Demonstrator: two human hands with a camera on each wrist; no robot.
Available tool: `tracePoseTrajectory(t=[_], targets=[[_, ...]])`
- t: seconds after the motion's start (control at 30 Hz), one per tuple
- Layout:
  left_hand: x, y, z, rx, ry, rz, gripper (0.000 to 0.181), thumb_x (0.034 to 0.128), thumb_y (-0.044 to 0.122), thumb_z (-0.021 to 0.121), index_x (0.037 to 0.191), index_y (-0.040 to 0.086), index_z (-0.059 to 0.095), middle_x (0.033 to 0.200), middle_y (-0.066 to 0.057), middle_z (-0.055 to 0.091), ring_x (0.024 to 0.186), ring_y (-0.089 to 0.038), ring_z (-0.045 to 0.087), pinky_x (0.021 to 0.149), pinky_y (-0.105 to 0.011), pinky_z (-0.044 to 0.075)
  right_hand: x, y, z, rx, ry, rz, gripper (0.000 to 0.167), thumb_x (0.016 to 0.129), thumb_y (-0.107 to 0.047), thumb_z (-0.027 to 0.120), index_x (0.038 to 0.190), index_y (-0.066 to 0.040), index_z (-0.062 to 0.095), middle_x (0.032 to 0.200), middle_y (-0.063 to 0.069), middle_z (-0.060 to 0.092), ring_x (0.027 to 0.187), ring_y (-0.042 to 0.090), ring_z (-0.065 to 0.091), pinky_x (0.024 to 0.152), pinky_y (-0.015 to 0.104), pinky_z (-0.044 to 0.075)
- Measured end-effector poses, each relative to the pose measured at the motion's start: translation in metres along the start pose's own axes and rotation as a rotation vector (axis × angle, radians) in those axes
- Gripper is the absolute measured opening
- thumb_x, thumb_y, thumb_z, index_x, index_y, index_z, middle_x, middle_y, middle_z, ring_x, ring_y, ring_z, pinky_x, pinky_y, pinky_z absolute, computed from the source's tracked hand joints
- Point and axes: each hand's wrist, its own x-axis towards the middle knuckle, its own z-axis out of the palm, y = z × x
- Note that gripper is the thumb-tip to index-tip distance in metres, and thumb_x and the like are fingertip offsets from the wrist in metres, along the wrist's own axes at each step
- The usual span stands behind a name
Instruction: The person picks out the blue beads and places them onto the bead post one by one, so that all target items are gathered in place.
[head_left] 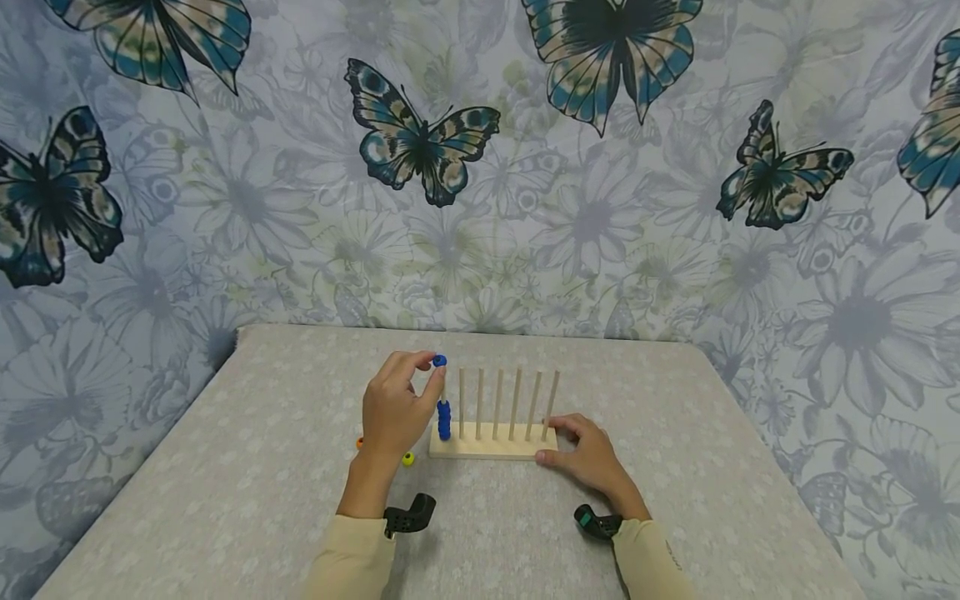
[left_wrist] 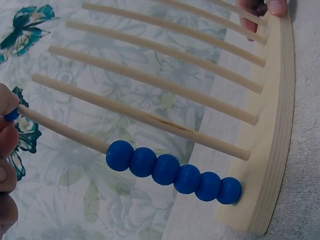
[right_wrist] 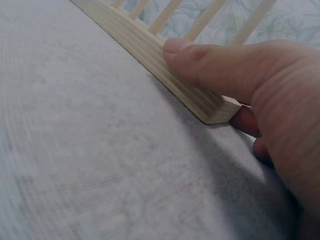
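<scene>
A blue bead [head_left: 439, 361] is pinched between the thumb and finger of my left hand [head_left: 395, 410], at the top of the leftmost peg. Below it, several blue beads [left_wrist: 165, 169] are stacked on that same peg, down to the base. The pegs stand upright in a pale wooden base [head_left: 491, 450], and the other pegs [head_left: 498, 404] carry no beads. My right hand [head_left: 588, 457] grips the right end of the base, thumb [right_wrist: 200, 62] on the near side and fingers behind. In the left wrist view the held bead [left_wrist: 12, 115] is partly hidden by fingertips.
A yellow bead [head_left: 408, 458] lies on the cloth-covered table [head_left: 247, 467] left of the base. An orange bead [head_left: 359, 442] shows partly behind my left wrist. Black wrist cameras [head_left: 410, 514] sit on both wrists. A butterfly-patterned wall [head_left: 465, 267] rises behind the table.
</scene>
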Motion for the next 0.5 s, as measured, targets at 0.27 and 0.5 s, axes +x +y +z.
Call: tracePoseTrajectory(t=[0.27,0.5], targets=[[-0.0003,0.0007,-0.0004,0.002,-0.022,-0.008,0.021,0.0884,0.022,0.075,0.105,0.010,0.075,0.092,-0.005,0.070,0.057,-0.009,0.048,0.050,-0.025,0.042,-0.0004,-0.0005,0.0002,-0.009,0.000,0.001,0.062,0.071,-0.053,0.087,0.124,-0.027,0.068,0.118,-0.007,0.065,0.104,0.014,0.054,0.091,0.037,0.045],[-0.0001,-0.0001,-0.0008,0.007,-0.036,-0.006,0.022,0.0887,0.022,0.075,0.107,0.010,0.075,0.093,-0.004,0.070,0.057,-0.008,0.047,0.049,-0.024,0.042,-0.0001,0.0000,0.0002,-0.005,0.001,-0.001,0.061,0.071,-0.052,0.087,0.124,-0.027,0.068,0.118,-0.007,0.065,0.104,0.014,0.054,0.092,0.038,0.045]])
